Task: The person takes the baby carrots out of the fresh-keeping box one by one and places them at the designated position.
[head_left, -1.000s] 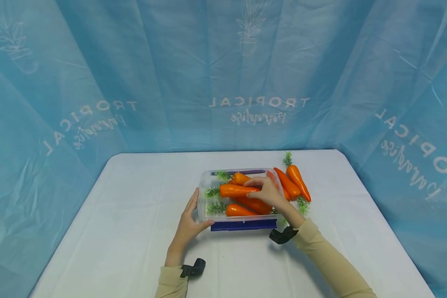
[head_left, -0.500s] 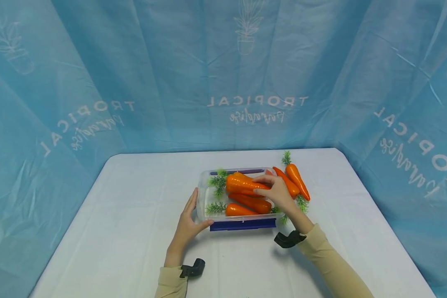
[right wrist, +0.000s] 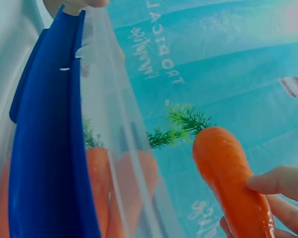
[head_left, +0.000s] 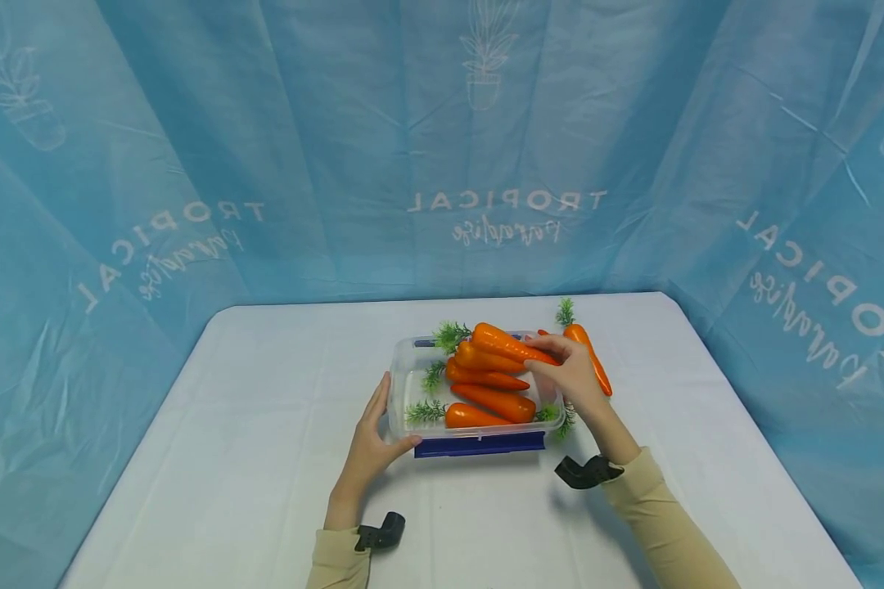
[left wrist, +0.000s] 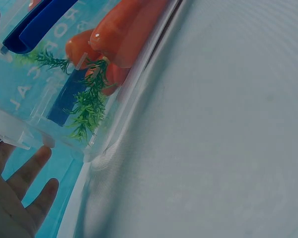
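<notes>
A clear plastic container [head_left: 405, 429] with blue clips lies on the white table, several orange carrots with green tops in it. My right hand [head_left: 570, 372] pinches the tapered end of a carrot [head_left: 504, 342] over the container's back right part; its leafy top points left. In the right wrist view the thumb lies along that carrot [right wrist: 228, 173], beside the clear wall. My left hand [head_left: 372, 433] rests at the container's front left corner, thumb towards the front clip [head_left: 479, 444] and fingers straight along the left side. Spread fingers [left wrist: 32, 168] show in the left wrist view.
To the right of the container, carrots lie on the table [head_left: 265, 458], one of them a carrot [head_left: 589, 356] partly behind my right hand. A blue printed curtain [head_left: 339, 164] hangs behind the table and at both sides.
My right hand has carried the carrot back and to the right, from over the middle of the container. My left hand and the container have stayed where they were.
</notes>
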`<state>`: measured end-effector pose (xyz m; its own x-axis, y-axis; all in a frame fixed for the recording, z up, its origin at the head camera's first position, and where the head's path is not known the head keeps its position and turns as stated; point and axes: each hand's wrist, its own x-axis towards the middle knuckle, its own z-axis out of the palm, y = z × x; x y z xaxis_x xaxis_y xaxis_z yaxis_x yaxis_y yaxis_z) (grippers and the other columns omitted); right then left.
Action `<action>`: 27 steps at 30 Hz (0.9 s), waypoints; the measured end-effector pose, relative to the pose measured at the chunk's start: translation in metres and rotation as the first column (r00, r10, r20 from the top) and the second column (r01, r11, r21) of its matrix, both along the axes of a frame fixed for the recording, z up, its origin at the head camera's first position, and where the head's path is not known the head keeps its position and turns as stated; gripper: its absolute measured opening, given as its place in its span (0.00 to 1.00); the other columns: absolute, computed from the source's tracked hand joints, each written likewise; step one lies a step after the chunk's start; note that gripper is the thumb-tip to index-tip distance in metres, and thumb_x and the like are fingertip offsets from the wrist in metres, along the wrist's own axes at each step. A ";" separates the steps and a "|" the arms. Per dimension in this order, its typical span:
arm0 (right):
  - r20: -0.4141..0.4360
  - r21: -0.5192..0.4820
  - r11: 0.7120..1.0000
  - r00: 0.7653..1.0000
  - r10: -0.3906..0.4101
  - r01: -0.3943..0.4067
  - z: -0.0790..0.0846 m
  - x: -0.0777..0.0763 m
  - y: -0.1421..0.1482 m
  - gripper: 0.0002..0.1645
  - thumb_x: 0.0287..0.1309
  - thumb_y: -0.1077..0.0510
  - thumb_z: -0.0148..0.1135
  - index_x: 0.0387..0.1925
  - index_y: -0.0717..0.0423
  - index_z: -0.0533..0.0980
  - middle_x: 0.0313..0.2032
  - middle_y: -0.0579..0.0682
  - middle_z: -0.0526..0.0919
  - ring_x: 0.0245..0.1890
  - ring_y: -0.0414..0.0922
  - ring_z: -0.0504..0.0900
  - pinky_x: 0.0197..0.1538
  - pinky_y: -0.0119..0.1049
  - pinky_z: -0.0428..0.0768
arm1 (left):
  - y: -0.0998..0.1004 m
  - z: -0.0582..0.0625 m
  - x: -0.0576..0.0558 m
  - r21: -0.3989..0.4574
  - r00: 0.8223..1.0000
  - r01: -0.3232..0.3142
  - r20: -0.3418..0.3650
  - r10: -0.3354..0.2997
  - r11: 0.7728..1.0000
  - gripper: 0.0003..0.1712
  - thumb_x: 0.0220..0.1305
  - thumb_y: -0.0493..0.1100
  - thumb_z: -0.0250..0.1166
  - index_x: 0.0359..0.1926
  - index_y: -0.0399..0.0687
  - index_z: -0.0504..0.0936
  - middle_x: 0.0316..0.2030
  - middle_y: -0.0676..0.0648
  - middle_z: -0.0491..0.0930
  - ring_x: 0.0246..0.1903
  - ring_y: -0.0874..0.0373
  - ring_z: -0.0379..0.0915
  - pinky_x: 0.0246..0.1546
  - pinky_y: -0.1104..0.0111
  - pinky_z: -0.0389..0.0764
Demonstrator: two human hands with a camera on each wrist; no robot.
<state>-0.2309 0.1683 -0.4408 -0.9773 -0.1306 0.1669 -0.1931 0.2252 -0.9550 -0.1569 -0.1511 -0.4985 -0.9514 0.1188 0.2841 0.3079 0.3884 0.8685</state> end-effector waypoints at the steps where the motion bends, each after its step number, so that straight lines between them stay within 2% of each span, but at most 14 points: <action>1: -0.002 -0.011 1.000 1.000 0.002 -0.002 0.001 0.000 0.001 0.21 0.55 0.60 0.67 0.50 0.65 0.78 0.53 0.63 0.80 0.47 0.39 0.82 0.48 0.20 0.78 | 0.000 0.000 0.000 -0.002 1.000 -0.001 -0.001 0.001 1.000 0.60 0.44 0.41 0.74 0.74 0.42 0.48 0.74 0.38 0.48 0.72 0.38 0.45 0.67 0.38 0.54; 4: -0.017 -0.042 0.999 1.000 0.004 -0.005 0.002 0.001 0.002 0.21 0.55 0.62 0.66 0.50 0.66 0.77 0.53 0.65 0.80 0.44 0.33 0.81 0.48 0.21 0.79 | 0.001 0.001 0.000 -0.003 1.000 -0.007 0.008 0.007 1.000 0.60 0.44 0.40 0.74 0.74 0.42 0.47 0.74 0.38 0.48 0.72 0.39 0.46 0.67 0.39 0.55; 7: -0.039 -0.054 0.998 0.999 -0.017 0.015 0.003 0.002 0.002 0.21 0.55 0.62 0.66 0.50 0.67 0.77 0.51 0.64 0.81 0.43 0.31 0.80 0.47 0.21 0.80 | 0.001 0.001 0.000 -0.001 1.000 -0.008 0.018 0.008 1.000 0.60 0.45 0.39 0.74 0.74 0.43 0.47 0.74 0.39 0.48 0.72 0.39 0.47 0.67 0.39 0.55; 17: -0.062 -0.057 0.991 0.990 -0.128 0.124 0.002 -0.001 0.013 0.19 0.55 0.61 0.66 0.48 0.67 0.79 0.49 0.63 0.81 0.40 0.32 0.80 0.45 0.21 0.80 | 0.001 0.000 0.000 -0.002 1.000 -0.003 0.023 0.003 1.000 0.61 0.45 0.41 0.74 0.75 0.43 0.47 0.74 0.39 0.47 0.72 0.39 0.47 0.67 0.40 0.56; 20: -0.058 -0.051 0.984 0.983 -0.175 0.173 -0.001 -0.002 0.018 0.19 0.55 0.59 0.67 0.47 0.65 0.79 0.45 0.58 0.83 0.40 0.33 0.80 0.44 0.21 0.80 | 0.001 0.001 0.000 -0.002 1.000 -0.003 0.022 0.003 1.000 0.60 0.45 0.40 0.74 0.75 0.43 0.47 0.74 0.39 0.47 0.72 0.38 0.47 0.67 0.39 0.56; 22: -0.039 -0.057 0.977 0.978 -0.206 0.204 0.000 -0.002 0.020 0.18 0.56 0.61 0.66 0.48 0.66 0.79 0.45 0.60 0.82 0.40 0.36 0.80 0.44 0.20 0.80 | 0.001 0.001 0.000 -0.004 1.000 -0.002 0.019 0.002 1.000 0.60 0.45 0.40 0.74 0.74 0.42 0.47 0.74 0.38 0.47 0.72 0.38 0.47 0.67 0.39 0.56; 24: -0.018 -0.066 0.970 0.972 -0.235 0.233 -0.002 -0.002 0.023 0.18 0.56 0.61 0.66 0.48 0.66 0.79 0.47 0.62 0.81 0.41 0.37 0.79 0.44 0.19 0.79 | -0.001 -0.007 -0.003 -0.004 1.000 -0.004 0.016 0.004 1.000 0.61 0.44 0.40 0.74 0.74 0.42 0.47 0.74 0.38 0.47 0.72 0.38 0.46 0.67 0.39 0.55; 27: 0.007 -0.068 0.954 0.956 -0.292 0.292 -0.004 -0.004 0.027 0.18 0.56 0.63 0.65 0.48 0.67 0.79 0.49 0.64 0.80 0.41 0.37 0.78 0.43 0.17 0.78 | -0.004 -0.022 -0.009 0.000 1.000 -0.011 0.006 0.011 1.000 0.62 0.43 0.40 0.75 0.75 0.48 0.46 0.75 0.41 0.47 0.73 0.40 0.47 0.67 0.39 0.55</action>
